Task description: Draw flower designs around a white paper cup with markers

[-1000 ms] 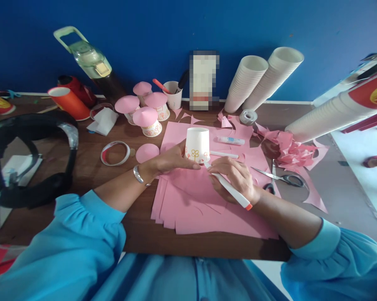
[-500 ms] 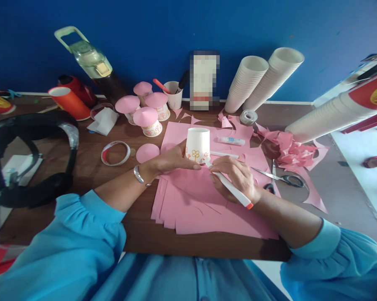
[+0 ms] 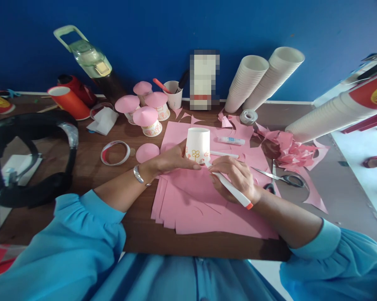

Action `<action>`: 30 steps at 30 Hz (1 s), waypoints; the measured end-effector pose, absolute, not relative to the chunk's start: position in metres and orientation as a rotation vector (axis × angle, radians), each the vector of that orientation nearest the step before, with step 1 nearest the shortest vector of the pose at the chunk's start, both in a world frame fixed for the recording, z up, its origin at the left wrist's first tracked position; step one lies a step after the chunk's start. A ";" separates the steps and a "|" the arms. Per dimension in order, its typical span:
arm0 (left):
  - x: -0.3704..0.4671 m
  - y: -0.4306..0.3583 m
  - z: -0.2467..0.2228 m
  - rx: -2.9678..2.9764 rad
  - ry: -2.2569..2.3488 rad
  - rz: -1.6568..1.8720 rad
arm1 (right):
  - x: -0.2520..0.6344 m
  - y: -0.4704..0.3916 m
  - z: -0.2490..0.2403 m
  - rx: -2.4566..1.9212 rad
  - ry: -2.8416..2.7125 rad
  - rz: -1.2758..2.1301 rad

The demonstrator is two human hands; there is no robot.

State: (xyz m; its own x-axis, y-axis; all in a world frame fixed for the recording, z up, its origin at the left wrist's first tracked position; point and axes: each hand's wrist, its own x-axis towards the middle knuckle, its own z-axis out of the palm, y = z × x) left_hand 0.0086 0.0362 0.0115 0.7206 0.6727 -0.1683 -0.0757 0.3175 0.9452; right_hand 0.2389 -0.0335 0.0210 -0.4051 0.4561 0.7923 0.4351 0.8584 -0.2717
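A white paper cup (image 3: pixel 198 140) stands upside down over the pink paper sheets (image 3: pixel 188 209), with orange and yellow flowers drawn around its lower part. My left hand (image 3: pixel 175 160) grips the cup from its left side, thumb along the bottom edge. Between the fingers of my right hand (image 3: pixel 234 177) is a white marker pen (image 3: pixel 234 190) with an orange end; its tip meets the cup's lower right side. Another white marker (image 3: pixel 224 154) lies just behind my right hand, and a glue stick (image 3: pixel 230 140) rests farther back.
Several decorated cups with pink cone tops (image 3: pixel 145 116) stand back left, near a pink paper disc (image 3: pixel 147 153) and a tape roll (image 3: pixel 115 153). Scissors (image 3: pixel 282 177) and crumpled pink scraps (image 3: pixel 293 150) lie right. Tall cup stacks (image 3: pixel 246 83) and a bottle (image 3: pixel 96 62) line the wall.
Both hands keep nearly the same position; the cup and marker show almost no movement. The orange drawing at the cup's lower right side shows slightly more clearly.
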 end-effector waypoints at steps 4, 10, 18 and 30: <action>0.009 0.036 0.010 1.158 0.611 0.531 | 0.238 -0.033 0.023 -0.641 -2.044 0.009; 0.008 0.036 0.012 1.154 0.637 0.528 | 0.238 -0.033 0.024 -0.654 -2.064 -0.003; 0.009 0.037 0.011 1.173 0.619 0.518 | 0.238 -0.033 0.023 -0.662 -2.067 -0.006; 0.010 0.037 0.020 1.241 0.661 0.486 | 0.238 -0.035 0.028 -0.617 -2.090 0.057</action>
